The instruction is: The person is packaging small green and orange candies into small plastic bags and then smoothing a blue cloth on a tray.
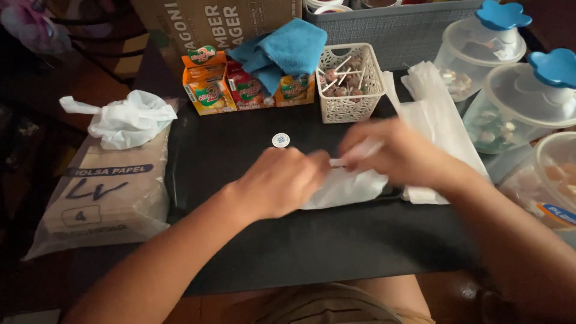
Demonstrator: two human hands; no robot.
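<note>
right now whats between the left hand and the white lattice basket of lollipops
In the head view, a small round white disc lies on the black mat between the left hand and the basket.

Count from my seat: 3 juice cartons [247, 87], 1 white lattice basket [350, 84] of lollipops, too many sticks to count. 1 blue cloth [282, 51], 1 round token [280, 140], 2 blue-lidded clear jars [480, 51], 1 pack of paper bags [105, 192], 1 crumpled white plastic bag [129, 120].
</note>
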